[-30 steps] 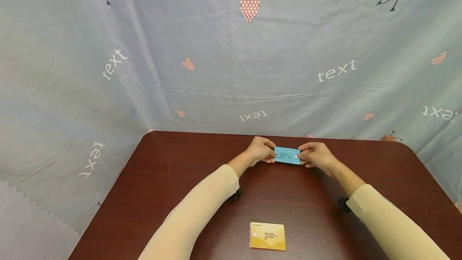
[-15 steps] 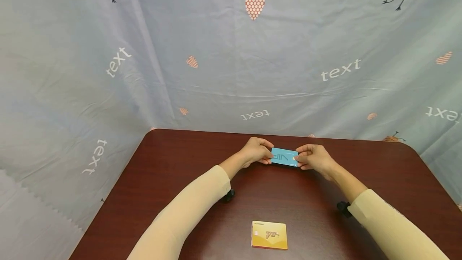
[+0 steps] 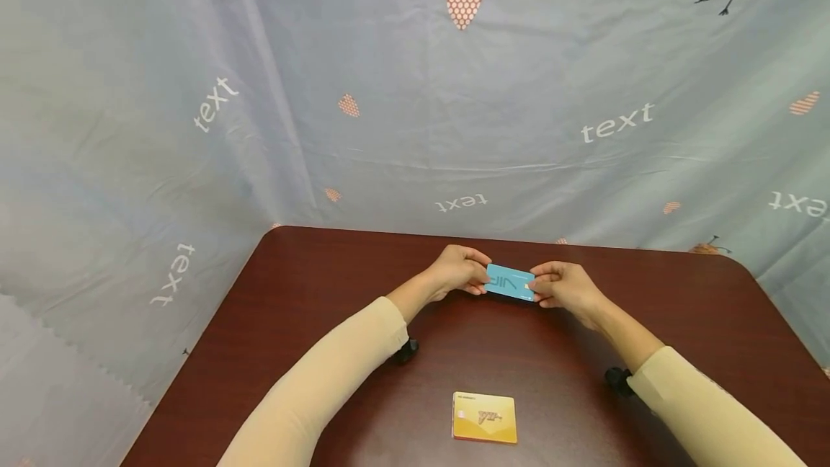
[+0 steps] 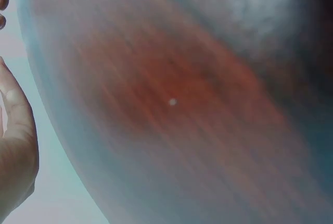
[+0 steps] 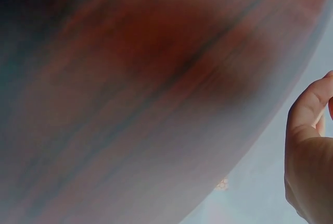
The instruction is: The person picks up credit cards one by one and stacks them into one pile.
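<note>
Near the far edge of the table, a light blue card marked "VIP" is held between both hands in the head view. My left hand pinches its left end, and my right hand pinches its right end. The card's printed face is turned up toward the head camera. A yellow card, stacked on at least one other, lies nearer the front. In the left wrist view part of the left hand shows at the left edge; in the right wrist view part of the right hand shows at the right edge. Neither wrist view shows the blue card.
The dark red-brown table has rounded far corners. A grey-blue curtain with hearts, birds and "text" prints hangs right behind it and along the left side. Black wrist straps sit under the sleeves.
Both hands and the blue card have shifted very slightly left, with the card tilting a little down at its right end. The head view has shifted slightly. The yellow card stays on the table.
</note>
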Available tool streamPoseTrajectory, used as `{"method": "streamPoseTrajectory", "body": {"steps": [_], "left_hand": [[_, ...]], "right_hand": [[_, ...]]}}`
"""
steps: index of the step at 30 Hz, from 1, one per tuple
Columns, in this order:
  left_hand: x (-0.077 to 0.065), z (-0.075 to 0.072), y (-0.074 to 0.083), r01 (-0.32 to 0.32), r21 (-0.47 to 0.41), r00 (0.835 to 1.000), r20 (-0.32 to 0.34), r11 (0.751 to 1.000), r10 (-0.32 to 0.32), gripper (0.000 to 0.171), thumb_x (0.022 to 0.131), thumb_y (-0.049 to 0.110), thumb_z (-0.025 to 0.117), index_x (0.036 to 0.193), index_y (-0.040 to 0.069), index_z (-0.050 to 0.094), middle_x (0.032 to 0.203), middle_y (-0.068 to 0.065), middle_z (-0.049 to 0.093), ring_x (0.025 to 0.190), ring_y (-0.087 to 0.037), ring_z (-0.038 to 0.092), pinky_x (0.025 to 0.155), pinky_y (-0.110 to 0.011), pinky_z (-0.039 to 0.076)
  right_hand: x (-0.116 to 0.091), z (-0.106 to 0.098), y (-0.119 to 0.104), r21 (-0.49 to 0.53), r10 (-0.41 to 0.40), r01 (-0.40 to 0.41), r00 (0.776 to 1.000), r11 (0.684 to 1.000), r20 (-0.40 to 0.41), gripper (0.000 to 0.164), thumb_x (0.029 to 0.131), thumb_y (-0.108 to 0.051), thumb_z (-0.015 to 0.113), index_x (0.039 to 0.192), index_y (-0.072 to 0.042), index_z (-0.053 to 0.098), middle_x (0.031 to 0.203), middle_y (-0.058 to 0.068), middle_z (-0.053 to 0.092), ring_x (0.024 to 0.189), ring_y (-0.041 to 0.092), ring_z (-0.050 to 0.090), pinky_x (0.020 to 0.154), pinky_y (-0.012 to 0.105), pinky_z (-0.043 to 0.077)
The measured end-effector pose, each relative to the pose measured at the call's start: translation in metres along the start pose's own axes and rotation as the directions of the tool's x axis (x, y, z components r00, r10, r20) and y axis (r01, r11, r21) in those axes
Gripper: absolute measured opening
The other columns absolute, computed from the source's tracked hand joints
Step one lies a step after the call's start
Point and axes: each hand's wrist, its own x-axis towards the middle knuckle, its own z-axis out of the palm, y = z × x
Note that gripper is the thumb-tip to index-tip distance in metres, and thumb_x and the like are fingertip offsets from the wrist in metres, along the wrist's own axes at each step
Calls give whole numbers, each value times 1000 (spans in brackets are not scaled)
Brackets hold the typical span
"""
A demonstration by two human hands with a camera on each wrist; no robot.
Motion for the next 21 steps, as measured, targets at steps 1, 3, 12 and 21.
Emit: {"method": "streamPoseTrajectory", "body": {"steps": [1,3,12,21], "left_hand": [[-1,0,1,1,-2,1000,-1,1000,-1,42,90,-9,70,132,-6,63,93,-14,73,64,-19,71,59,-25,60],[-3,0,2,0,-6,1000,-1,1000,0,41,90,-9,71,130,-5,64,93,-13,73,63,-18,70,59,-25,60],[-11,-1,1,-1,-1,1000,6,1000,1,39,89,-8,72,127,-3,66,95,-12,73,64,-18,70,58,-25,59],[-25,-3,-4,7,-10,1000,14,1000,-6,38,88,-7,73,125,-3,66,93,-12,72,64,-18,71,60,-25,59]], "right_hand": [[-1,0,-1,1,-4,4,1000,1000,0,42,102,-6,68,137,11,52,102,11,71,84,18,69,77,29,61],[-3,0,-2,3,-9,9,1000,1000,-1,42,102,-6,68,137,11,52,102,11,71,83,18,69,76,29,61],[-11,4,-5,10,-20,20,1000,1000,13,43,102,-7,69,137,11,52,101,11,71,82,19,69,74,29,61],[-18,13,-4,18,-22,22,1000,1000,6,38,100,-5,70,132,9,56,100,11,70,81,21,68,73,29,60]]}}
